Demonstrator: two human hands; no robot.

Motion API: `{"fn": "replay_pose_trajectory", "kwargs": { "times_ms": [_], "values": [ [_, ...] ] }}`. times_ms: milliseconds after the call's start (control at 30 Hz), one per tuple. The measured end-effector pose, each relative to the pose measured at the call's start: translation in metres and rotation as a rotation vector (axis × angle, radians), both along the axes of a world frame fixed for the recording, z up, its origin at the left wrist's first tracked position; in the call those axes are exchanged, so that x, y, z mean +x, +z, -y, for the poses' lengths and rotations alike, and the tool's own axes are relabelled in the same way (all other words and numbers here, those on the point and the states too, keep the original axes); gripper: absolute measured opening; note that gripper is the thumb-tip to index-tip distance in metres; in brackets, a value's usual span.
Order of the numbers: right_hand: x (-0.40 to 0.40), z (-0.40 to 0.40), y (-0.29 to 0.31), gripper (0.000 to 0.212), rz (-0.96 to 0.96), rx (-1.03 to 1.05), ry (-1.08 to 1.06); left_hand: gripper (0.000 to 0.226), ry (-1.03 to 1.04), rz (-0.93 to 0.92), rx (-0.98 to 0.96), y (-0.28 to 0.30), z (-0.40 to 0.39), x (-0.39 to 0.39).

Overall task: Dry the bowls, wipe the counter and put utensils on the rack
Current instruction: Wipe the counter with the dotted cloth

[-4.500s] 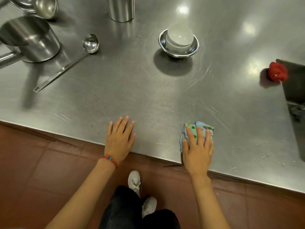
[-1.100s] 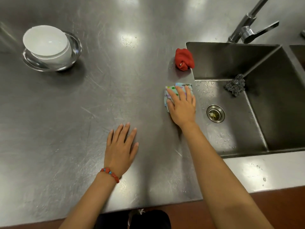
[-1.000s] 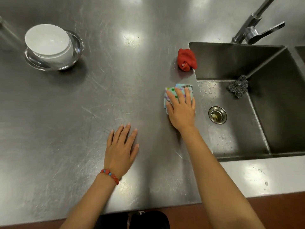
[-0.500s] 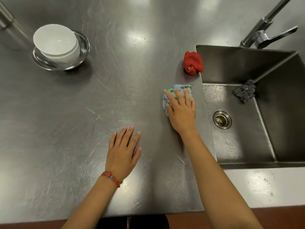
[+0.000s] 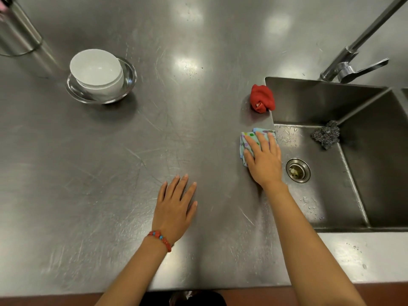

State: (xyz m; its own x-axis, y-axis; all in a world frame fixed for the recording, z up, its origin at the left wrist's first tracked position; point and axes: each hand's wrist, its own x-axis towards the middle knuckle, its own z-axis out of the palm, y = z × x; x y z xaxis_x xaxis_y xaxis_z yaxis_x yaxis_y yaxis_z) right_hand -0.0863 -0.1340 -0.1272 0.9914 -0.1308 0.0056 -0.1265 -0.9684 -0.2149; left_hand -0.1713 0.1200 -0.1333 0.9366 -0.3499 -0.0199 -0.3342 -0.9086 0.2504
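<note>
My right hand (image 5: 263, 161) presses flat on a folded light-blue patterned cloth (image 5: 246, 142) on the steel counter (image 5: 110, 173), right at the sink's left rim. My left hand (image 5: 175, 206) lies flat on the counter with fingers spread, holding nothing; a red bead bracelet is on its wrist. At the far left, a white bowl (image 5: 97, 70) sits inside a shallow steel bowl (image 5: 130, 78).
A steel sink (image 5: 331, 195) with a drain (image 5: 298, 170) and water drops lies to the right. A steel-wool scrubber (image 5: 325, 136) rests in it. A red cloth (image 5: 261, 98) sits at the sink's far-left corner. A faucet (image 5: 351, 67) stands behind. A steel cylinder (image 5: 15, 34) stands top left.
My right hand has slid the cloth from the counter's front edge across to the sink's rim. My left hand stays flat on the counter. In the last second the hands barely move.
</note>
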Motion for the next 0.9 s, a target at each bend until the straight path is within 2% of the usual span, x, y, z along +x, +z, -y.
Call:
{"fn": "replay_pose_trajectory", "kwargs": {
  "times_ms": [200, 333, 467, 633, 900],
  "values": [
    [-0.005, -0.007, 0.011, 0.048, -0.109, 0.016, -0.007, 0.039, -0.016, 0.011, -0.044, 0.01, -0.001, 0.0],
    [-0.03, -0.038, 0.026, 0.046, -0.061, 0.183, -0.031, 0.049, 0.015, -0.021, -0.12, 0.026, -0.012, -0.002],
    [-0.071, -0.09, 0.032, 0.044, -0.075, 0.319, 0.065, 0.041, 0.05, -0.004, -0.151, 0.042, -0.039, -0.006],
    [-0.101, -0.16, 0.034, 0.044, -0.108, 0.411, 0.213, 0.051, 0.132, -0.004, -0.135, 0.057, -0.089, -0.016],
    [-0.115, -0.259, 0.04, 0.044, -0.135, 0.37, 0.444, 0.053, 0.389, 0.004, -0.116, 0.065, -0.193, -0.053]
  ]
}}
